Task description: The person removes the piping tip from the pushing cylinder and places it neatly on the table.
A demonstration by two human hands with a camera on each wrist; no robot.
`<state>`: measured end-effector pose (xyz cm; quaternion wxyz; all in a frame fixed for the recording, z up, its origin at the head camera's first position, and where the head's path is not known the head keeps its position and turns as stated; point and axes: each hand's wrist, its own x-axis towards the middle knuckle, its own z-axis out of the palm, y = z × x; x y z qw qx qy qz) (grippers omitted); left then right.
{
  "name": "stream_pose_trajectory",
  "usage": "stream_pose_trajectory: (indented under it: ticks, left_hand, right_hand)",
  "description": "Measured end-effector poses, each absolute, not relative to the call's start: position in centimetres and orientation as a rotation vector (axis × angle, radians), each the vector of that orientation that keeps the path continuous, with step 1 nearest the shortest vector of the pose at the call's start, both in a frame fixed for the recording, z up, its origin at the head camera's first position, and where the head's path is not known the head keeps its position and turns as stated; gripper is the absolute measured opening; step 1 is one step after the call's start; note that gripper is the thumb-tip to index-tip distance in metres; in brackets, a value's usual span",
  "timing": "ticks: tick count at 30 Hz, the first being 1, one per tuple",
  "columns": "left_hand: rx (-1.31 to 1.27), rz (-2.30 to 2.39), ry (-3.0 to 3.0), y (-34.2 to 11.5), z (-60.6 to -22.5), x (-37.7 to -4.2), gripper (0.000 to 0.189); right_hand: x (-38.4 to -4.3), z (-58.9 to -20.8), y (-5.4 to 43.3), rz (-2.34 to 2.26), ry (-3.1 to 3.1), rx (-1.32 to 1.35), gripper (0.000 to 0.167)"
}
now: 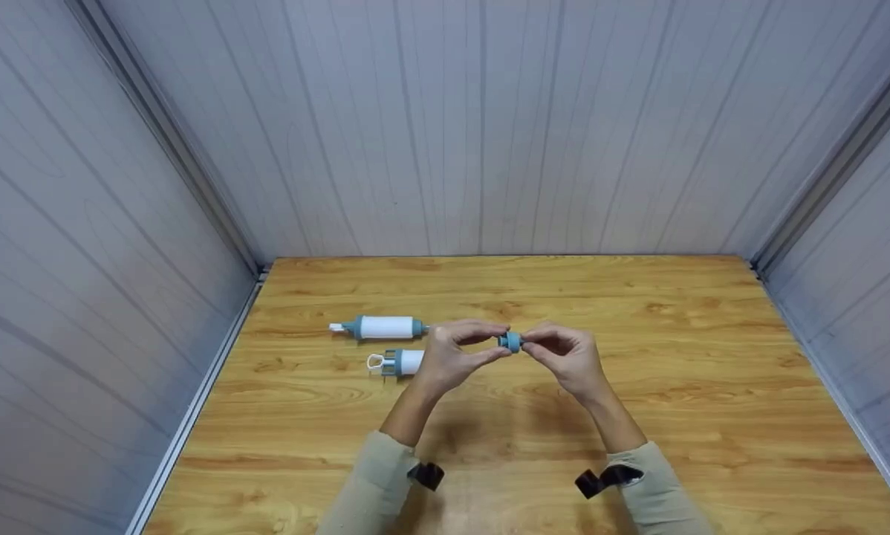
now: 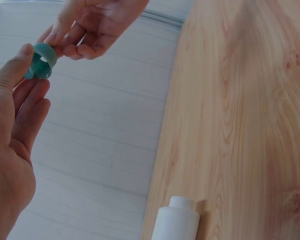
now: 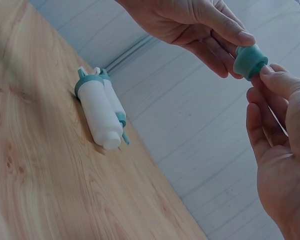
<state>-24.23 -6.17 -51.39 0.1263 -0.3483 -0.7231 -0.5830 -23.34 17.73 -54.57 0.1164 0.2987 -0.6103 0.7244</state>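
Note:
A small hollow teal cap [image 1: 514,342] is held up between both hands, over the wooden table. My left hand [image 1: 449,358] pinches one end of it between thumb and fingers. On the opposite end, the thumb and fingertips of my right hand [image 1: 573,362] grip the same piece. The left wrist view looks into the open, ring-like end of the cap [image 2: 46,54]. Its outer side, with a flared rim and a narrower part, faces the right wrist camera [image 3: 250,61].
Two white cylinders with teal fittings lie on the table left of my hands. The farther cylinder [image 1: 387,327] has teal at both ends. The nearer one [image 1: 411,362], partly behind my left hand, has a white loop and a bare white neck. Pale panels [image 1: 452,134] enclose the table.

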Motion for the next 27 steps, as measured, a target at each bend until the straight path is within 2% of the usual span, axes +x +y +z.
stream_pose_trajectory:
  ticks: [14, 27]
  left_hand:
    - [-0.971, -1.729, -2.121, -5.86, -51.2, -24.18, 0.027]
    - [-1.018, -1.73, -2.095, -5.36, -51.49, -24.2, 0.027]
  right_hand:
    - [-23.34, -54.66, 17.91, 2.233, -1.775, 0.937, 0.042]
    - [-23.42, -54.8, 17.74, 2.195, -1.757, 0.987, 0.039]
